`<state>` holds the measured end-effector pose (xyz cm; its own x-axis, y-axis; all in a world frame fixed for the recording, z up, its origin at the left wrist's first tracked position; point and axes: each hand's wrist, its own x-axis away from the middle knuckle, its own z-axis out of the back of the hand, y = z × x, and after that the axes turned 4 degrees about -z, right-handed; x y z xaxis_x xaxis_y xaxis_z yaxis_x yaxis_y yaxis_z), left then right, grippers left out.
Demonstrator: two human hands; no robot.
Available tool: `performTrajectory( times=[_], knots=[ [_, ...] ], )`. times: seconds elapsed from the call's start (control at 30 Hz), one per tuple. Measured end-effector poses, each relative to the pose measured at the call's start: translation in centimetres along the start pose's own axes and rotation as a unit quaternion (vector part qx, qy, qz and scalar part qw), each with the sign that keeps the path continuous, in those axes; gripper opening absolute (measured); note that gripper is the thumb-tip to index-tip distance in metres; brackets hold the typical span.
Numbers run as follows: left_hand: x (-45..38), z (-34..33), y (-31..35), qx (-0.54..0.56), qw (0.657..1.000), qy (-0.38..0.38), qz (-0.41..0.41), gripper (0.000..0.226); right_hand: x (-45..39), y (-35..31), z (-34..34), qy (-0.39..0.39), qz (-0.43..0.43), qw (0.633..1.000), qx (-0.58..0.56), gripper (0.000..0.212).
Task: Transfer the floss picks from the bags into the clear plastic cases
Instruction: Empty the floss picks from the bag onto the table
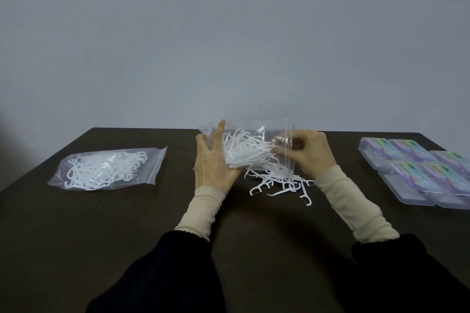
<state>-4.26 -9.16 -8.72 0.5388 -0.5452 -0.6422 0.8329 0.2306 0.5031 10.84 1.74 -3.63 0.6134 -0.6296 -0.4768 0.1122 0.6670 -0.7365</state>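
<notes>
A clear plastic bag (256,132) full of white floss picks is held up over the middle of the dark table (127,223). My left hand (212,162) grips its closed left end. My right hand (309,154) pinches its open right edge. Several loose floss picks (281,184) lie in a pile on the table just below the bag's mouth. A second bag of floss picks (104,169), zipped, lies flat on the left. Several clear plastic cases (419,169) with purple and green labels lie side by side on the right.
A plain grey wall (229,33) stands right behind the table's far edge. The cases on the right reach the frame's edge.
</notes>
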Motion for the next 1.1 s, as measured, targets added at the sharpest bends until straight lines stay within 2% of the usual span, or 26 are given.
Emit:
performTrajectory(
  times=[0.13, 0.27, 0.33, 0.4, 0.5, 0.6, 0.7, 0.97, 1.1],
  knots=[
    [-0.1, 0.0, 0.0, 0.001, 1.0, -0.001, -0.007, 0.098, 0.0, 0.0, 0.1, -0.009, -0.01, 1.0, -0.012, 0.027],
    [0.0, 0.0, 0.1, -0.002, 1.0, 0.013, -0.023, 0.094, 0.2, -0.2, 0.0, -0.097, -0.013, 0.995, -0.011, 0.035],
    [0.1, -0.2, 0.1, -0.007, 0.999, 0.013, -0.034, 0.092, 0.2, 0.1, -0.5, -0.117, -0.033, 0.993, 0.0, 0.039],
    [0.2, -0.4, 0.1, -0.018, 0.999, 0.012, -0.048, 0.092, 0.4, 0.2, -0.8, -0.097, -0.067, 0.993, -0.006, 0.037],
    [0.2, -0.5, 0.2, -0.02, 0.998, 0.005, -0.051, 0.092, 0.4, 0.0, -0.8, -0.06, -0.075, 0.995, -0.02, 0.024],
    [0.1, -0.3, 0.3, -0.016, 0.999, 0.001, -0.041, 0.092, 0.3, -0.1, -0.5, -0.04, -0.074, 0.996, -0.033, 0.036],
    [0.0, 0.0, 0.1, -0.002, 1.0, 0.006, -0.013, 0.091, 0.1, 0.1, -0.4, -0.017, -0.076, 0.996, -0.045, 0.025],
    [-0.2, 0.2, -0.3, 0.004, 1.0, 0.019, 0.004, 0.089, -0.3, 1.0, 0.0, -0.007, -0.081, 0.995, -0.049, 0.032],
    [-0.4, 0.4, -1.1, 0.013, 0.999, 0.041, 0.0, 0.087, -0.5, 1.4, 0.4, 0.007, -0.092, 0.993, -0.078, 0.02]
  ],
)
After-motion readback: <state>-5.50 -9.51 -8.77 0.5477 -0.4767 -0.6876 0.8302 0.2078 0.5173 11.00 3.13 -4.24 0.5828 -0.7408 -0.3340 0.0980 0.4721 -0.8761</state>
